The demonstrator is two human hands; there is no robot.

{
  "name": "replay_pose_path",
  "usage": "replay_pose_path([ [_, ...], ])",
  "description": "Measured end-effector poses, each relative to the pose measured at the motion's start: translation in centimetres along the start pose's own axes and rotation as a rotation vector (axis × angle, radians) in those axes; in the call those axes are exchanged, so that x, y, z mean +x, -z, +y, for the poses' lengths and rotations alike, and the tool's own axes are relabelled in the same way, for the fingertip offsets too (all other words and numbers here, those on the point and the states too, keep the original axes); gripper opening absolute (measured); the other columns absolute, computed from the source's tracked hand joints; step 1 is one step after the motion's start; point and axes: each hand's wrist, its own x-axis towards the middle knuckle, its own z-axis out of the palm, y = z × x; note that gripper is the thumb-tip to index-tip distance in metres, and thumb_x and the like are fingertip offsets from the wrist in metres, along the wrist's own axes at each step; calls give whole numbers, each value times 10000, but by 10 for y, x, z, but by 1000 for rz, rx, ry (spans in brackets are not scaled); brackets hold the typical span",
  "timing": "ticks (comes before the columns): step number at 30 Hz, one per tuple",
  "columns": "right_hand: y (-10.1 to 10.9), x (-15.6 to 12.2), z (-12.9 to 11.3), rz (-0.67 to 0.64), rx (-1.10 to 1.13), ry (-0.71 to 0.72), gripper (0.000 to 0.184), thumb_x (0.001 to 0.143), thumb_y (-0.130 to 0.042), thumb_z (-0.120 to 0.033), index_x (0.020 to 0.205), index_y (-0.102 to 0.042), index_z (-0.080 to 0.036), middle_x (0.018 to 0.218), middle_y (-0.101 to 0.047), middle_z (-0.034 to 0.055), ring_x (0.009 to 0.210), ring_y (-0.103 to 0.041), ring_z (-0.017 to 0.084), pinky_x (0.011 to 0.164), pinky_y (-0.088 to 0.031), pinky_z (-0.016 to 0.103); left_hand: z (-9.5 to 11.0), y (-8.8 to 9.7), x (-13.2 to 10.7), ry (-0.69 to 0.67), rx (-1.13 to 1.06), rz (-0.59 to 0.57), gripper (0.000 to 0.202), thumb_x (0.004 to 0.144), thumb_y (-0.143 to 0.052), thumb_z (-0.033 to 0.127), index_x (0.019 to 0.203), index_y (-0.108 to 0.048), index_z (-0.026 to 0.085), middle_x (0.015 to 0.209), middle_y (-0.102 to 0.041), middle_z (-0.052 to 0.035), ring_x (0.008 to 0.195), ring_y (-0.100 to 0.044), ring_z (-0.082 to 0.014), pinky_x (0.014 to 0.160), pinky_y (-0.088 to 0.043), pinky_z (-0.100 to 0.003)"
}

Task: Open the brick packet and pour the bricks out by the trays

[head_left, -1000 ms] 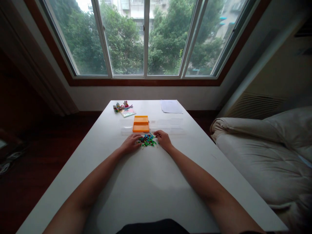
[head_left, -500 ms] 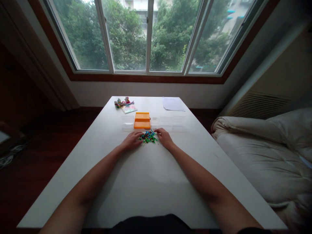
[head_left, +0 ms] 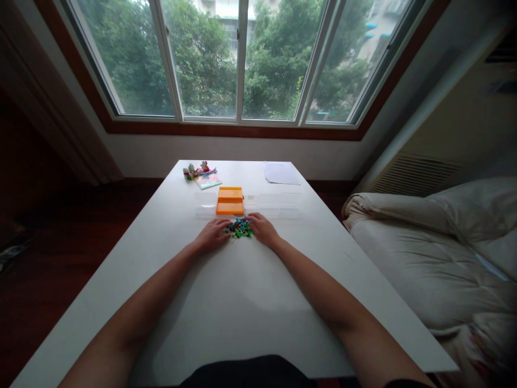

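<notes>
A small heap of loose bricks (head_left: 241, 228), mostly green, blue and brown, lies on the white table (head_left: 242, 302). At its left edge rests my left hand (head_left: 213, 234), palm down with the fingers reaching the nearest pieces. My right hand (head_left: 263, 229) curves around the right and far side, its fingertips at the bricks. Both hands look open, and I see no piece gripped in either; the undersides of the fingers are hidden. Just beyond the heap stands an orange plastic box (head_left: 230, 207) with a raised bar across it.
Clear plastic trays (head_left: 274, 205) flank the orange box. At the far left are small colourful brick figures (head_left: 197, 171) and a printed booklet (head_left: 209, 181). White paper sheets (head_left: 280, 173) lie at the far right. A pale sofa (head_left: 436, 242) stands beside the table's right edge.
My right hand has come slightly inward, closer against the heap's right side. My left hand stays about where it was. The whole view has shifted a little to the right.
</notes>
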Motion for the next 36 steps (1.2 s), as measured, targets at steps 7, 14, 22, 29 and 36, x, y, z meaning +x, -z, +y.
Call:
replay_pose_path([
  [7, -8, 3, -23, -118, -195, 144, 414, 1031, -451, -455, 1412, -555, -334, 1511, -459, 71, 1362, -434, 268, 1097, -373, 453, -2, -3, 2, -12, 14, 19, 462, 916, -616, 374, 1365, -599, 263, 1369, -601, -88, 1273, -530, -263, 1113, -420, -447],
  [14, -7, 5, -21, -75, -153, 67, 390, 1064, -370, -388, 1276, -661, -236, 1319, -630, 79, 1249, -530, 220, 1081, -387, 385, -4, -3, 3, -11, -6, 22, 443, 922, -615, 370, 1348, -613, 250, 1372, -602, -90, 1264, -535, -262, 1113, -420, -445],
  [22, -2, 5, -10, 65, -38, -104, 308, 1045, -409, -278, 1108, -701, -203, 1101, -687, 78, 1083, -592, 183, 1011, -438, 306, -5, -2, 3, -1, -30, 28, 422, 916, -626, 359, 1324, -631, 256, 1366, -610, -84, 1261, -543, -253, 1108, -428, -434],
  [29, -7, 3, 1, 100, 36, -102, 358, 879, -503, -35, 1103, -708, -224, 1120, -682, 53, 1092, -594, 183, 1006, -454, 304, -7, -3, 5, -19, -50, 41, 403, 910, -635, 359, 1299, -650, 256, 1346, -622, -94, 1253, -554, -253, 1101, -435, -441],
  [36, -9, 2, -1, 95, 94, -47, 421, 852, -506, -9, 1145, -701, -241, 1172, -680, 42, 1109, -612, 183, 1012, -473, 311, -7, -2, 4, -16, -53, 47, 416, 911, -634, 351, 1314, -640, 249, 1350, -620, -94, 1254, -554, -252, 1101, -441, -429],
])
